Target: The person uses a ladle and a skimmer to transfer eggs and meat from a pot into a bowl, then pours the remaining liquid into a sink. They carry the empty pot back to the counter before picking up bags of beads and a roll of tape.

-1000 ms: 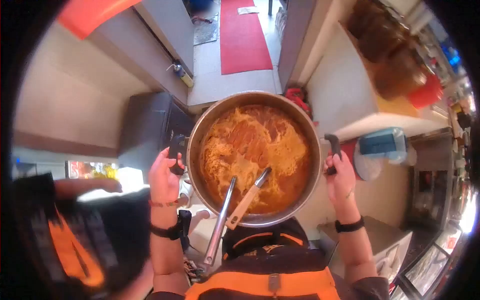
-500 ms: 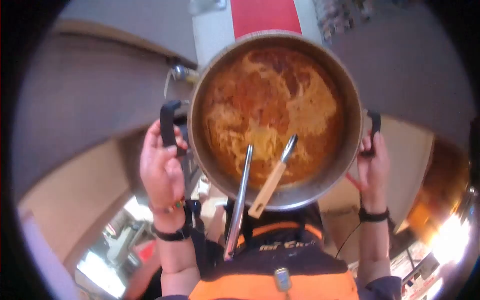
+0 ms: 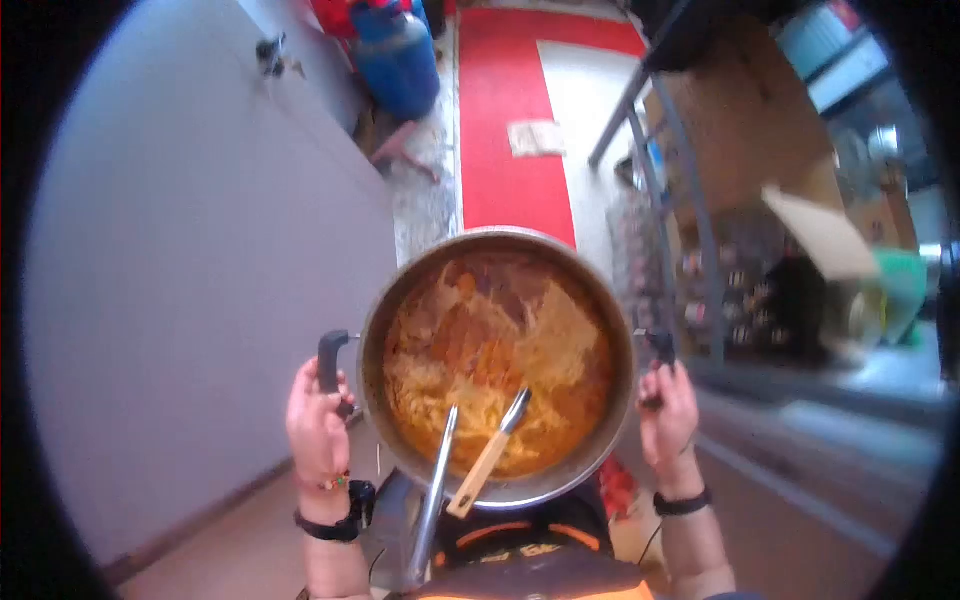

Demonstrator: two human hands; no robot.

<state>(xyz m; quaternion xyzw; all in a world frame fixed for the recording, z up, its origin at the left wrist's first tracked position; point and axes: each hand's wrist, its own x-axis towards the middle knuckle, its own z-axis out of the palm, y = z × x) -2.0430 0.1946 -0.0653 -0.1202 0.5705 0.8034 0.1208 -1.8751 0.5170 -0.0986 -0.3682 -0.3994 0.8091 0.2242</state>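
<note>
A large round metal pot (image 3: 497, 495) is held up in front of my body, filled with reddish-brown soup or stew (image 3: 500, 340). My left hand (image 3: 318, 415) wraps round its black left handle (image 3: 332, 362). On the other side, my right hand (image 3: 668, 415) grips the black right handle (image 3: 660, 347). Two utensils lean over the near rim with their far ends in the stew: one has a long metal handle (image 3: 432, 505), the other a light wooden handle (image 3: 480, 472). What their submerged ends look like is hidden.
Ahead runs a red floor strip (image 3: 500, 90) with a paper piece (image 3: 537, 138) on it. A blue gas cylinder (image 3: 397, 60) stands at the far left, beyond a grey panel (image 3: 200, 300). To the right, a metal-framed rack (image 3: 705, 220) holds cardboard and goods.
The pot now sits lower and further left in view, still in both hands. The surroundings have shifted: the red floor, gas cylinder and rack have come into sight.
</note>
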